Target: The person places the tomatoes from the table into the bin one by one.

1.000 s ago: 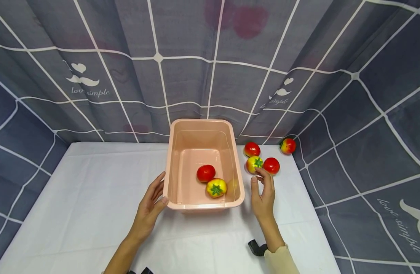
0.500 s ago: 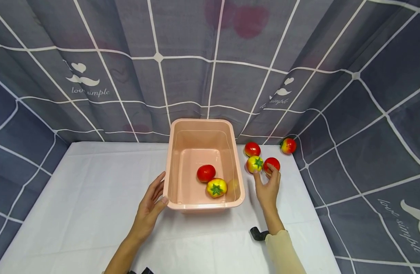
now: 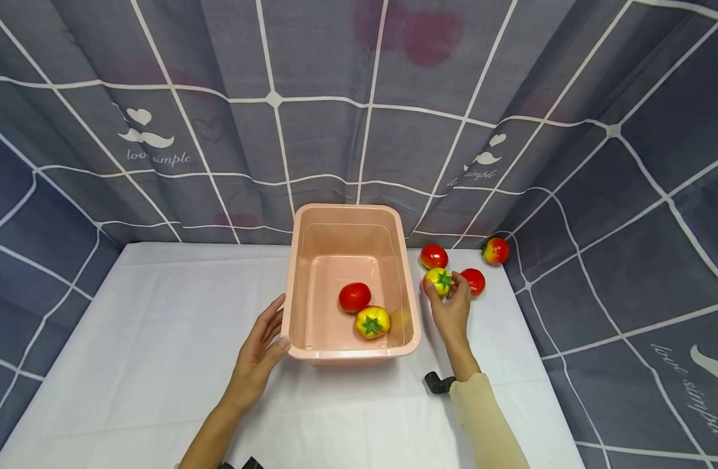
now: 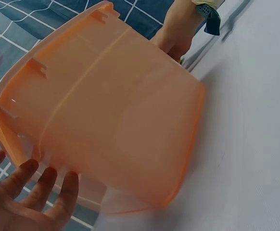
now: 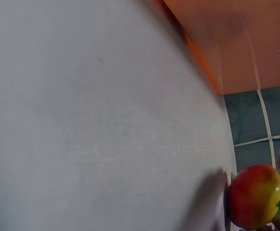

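Observation:
A pink plastic bin (image 3: 355,355) stands in the middle of the table, holding a red tomato (image 3: 354,297) and a yellow one with a green leafy top, a yellow tomato (image 3: 373,322). My left hand (image 3: 254,361) holds the bin's near left side, thumb at the rim and fingers against the outer wall (image 4: 106,106). To the right of the bin my right hand (image 3: 452,317) pinches a red-and-yellow tomato (image 3: 437,283) between thumb and fingers. In the right wrist view this tomato (image 5: 254,197) sits close to the white cloth, fingertips at its side.
Beside the held tomato lie a red tomato (image 3: 433,256) behind it and another red tomato (image 3: 473,281) to its right. One more red-and-yellow tomato (image 3: 496,251) lies at the back right corner. A grey checked curtain (image 3: 323,143) walls the white-covered table (image 3: 177,326).
My right hand first shifted right toward the red tomato, then came back left and took the red-and-yellow tomato between thumb and fingers. The left hand and bin stay put.

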`<state>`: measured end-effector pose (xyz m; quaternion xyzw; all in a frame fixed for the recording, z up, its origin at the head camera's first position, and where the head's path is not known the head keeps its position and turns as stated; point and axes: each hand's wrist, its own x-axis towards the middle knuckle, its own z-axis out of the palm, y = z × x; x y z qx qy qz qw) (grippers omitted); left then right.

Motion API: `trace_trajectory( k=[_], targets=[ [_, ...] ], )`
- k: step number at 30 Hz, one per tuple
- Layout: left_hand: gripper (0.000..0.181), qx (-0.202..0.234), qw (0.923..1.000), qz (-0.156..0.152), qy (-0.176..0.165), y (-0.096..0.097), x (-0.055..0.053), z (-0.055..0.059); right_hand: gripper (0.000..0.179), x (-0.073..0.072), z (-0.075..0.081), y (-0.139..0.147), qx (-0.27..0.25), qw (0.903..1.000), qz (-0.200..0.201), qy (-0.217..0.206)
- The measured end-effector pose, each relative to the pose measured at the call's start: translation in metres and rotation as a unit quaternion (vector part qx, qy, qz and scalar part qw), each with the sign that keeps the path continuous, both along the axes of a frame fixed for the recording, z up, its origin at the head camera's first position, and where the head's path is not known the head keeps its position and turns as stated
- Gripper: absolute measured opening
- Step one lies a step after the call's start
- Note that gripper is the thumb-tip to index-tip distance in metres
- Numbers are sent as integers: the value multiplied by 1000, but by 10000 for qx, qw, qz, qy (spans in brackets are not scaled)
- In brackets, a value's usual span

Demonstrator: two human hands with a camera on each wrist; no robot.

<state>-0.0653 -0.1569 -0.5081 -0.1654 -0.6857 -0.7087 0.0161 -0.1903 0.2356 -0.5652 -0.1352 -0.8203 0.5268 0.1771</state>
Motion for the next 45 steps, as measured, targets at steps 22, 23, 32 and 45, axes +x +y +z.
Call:
trace_trajectory(
  k=[22, 23, 32, 45],
  targets=[
    [72, 42, 10000, -14, -12, 3, 1, 1, 74, -5, -2, 3, 119, 9990, 130, -406],
    [72, 42, 10000, -17, -12, 3, 1, 1, 74, -4, -2, 3, 131, 9990, 131, -415],
    [71, 9, 10000, 3, -18, 3, 1, -1, 75, 1, 1, 4, 234, 9989, 145, -384],
    [71, 39, 10000, 4, 7, 1, 0, 1, 75, 24, 9, 5, 317, 9989, 110, -332]
  ],
)
